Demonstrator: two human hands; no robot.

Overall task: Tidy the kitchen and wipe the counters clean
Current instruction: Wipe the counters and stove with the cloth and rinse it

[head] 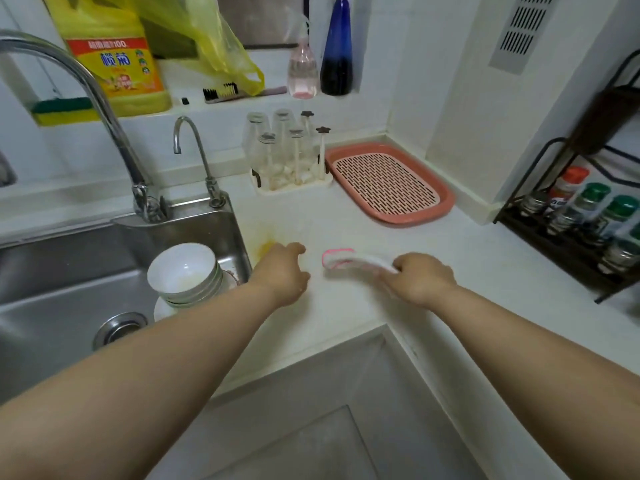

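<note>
With my right hand [420, 278] clenched around the brush [341, 258] at frame centre, I should scrub leftward onto the yellow stain [266, 247] beside my loosely curled, empty left hand [284, 271].

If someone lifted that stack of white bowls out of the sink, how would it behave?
The stack of bowls looks ceramic, so probably heavy and breakable. It leans slightly on the plate beneath, so it may shift or topple. Residue inside the top bowl suggests slippery surfaces.
</note>
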